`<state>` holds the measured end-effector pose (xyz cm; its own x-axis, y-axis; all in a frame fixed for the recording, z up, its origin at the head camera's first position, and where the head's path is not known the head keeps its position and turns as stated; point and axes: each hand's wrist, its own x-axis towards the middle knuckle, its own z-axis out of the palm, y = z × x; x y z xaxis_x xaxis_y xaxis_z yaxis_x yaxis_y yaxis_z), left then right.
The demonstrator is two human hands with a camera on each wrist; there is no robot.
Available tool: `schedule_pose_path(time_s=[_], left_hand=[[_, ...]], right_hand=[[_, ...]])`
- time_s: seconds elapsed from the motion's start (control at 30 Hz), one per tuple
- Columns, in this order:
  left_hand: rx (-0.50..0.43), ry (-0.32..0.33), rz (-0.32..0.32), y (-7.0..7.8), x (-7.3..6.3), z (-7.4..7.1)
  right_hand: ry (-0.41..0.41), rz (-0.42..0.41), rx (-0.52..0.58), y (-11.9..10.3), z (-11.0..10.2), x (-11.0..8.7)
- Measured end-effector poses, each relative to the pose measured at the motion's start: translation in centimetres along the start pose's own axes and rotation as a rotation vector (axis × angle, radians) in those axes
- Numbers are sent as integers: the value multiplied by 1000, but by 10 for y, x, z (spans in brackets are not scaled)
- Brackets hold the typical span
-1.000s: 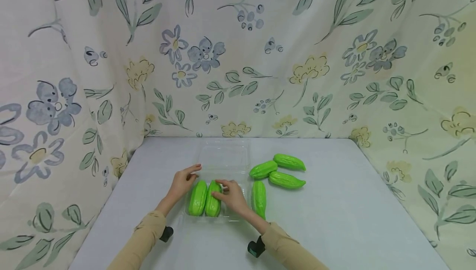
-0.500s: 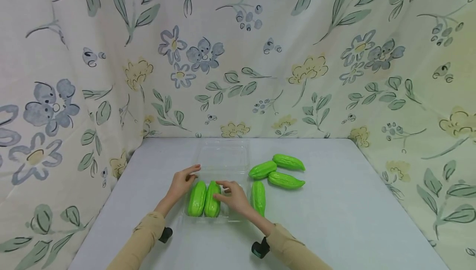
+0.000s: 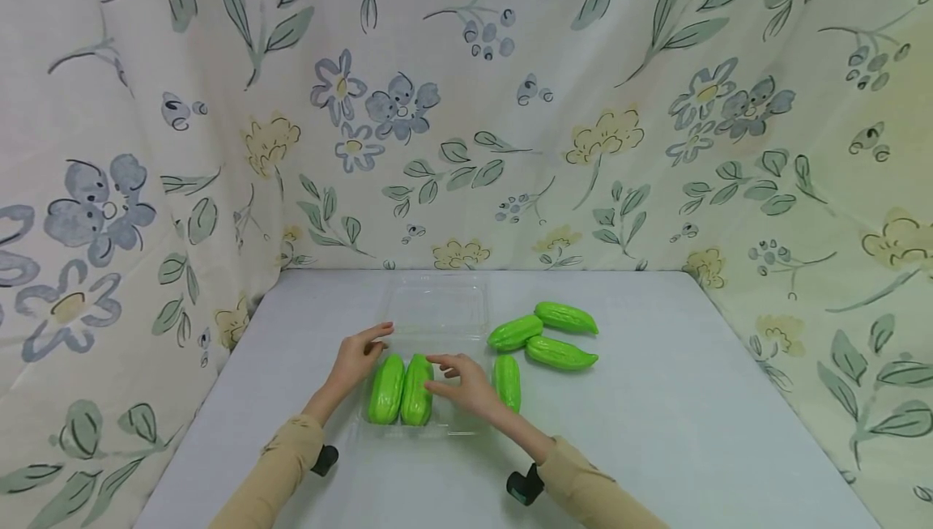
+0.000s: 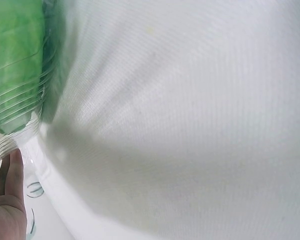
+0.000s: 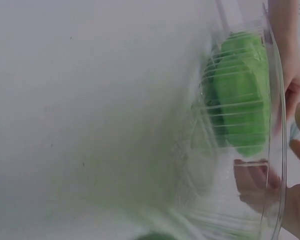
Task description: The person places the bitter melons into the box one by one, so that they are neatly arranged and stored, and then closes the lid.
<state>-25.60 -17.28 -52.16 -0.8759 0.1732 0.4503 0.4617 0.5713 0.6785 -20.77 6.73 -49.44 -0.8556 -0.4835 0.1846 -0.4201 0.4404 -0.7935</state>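
A clear plastic clamshell box lies with its lid folded back. Two bright green ridged bitter gourds, the left one and the right one, lie side by side in the left part of its base. My left hand is at the back left corner of the base; in the left wrist view its straight fingers are at the box's edge. Just right of the second gourd, my right hand hovers above the base, thumb and fingers spread, holding nothing. Its palm side is hidden in the head view.
One bitter gourd lies close beside the box's right side, partly behind my right wrist. Three more are clustered further back: a left gourd, a rear gourd and a front gourd. A floral curtain surrounds the white table.
My right hand has let go of the second gourd and drawn slightly to the right. The gourd stays in the base. My left hand has kept its place.
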Motion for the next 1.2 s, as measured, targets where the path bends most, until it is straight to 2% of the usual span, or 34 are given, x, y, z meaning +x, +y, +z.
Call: schedule_pose_path(time_s=[0.2,0.47,0.6,0.9,1.2], left_hand=[[-17,47,71,-2,-1,2],[-5,-15,-31,1,0,-1],[-5,-31,-60,0,0,-1],[-18,-24,-45,-1,-1,-1],[-15,-24,-42,-1,1,-1]], right_hand=[[-11,9,7,1,-7,-3],[-34,-6,23,0,-11,-7],[-62,-10,29,-3,-14,-9],[-85,-30,75,-9,-29,-16],[-83,5,18,-16,-46,-21]])
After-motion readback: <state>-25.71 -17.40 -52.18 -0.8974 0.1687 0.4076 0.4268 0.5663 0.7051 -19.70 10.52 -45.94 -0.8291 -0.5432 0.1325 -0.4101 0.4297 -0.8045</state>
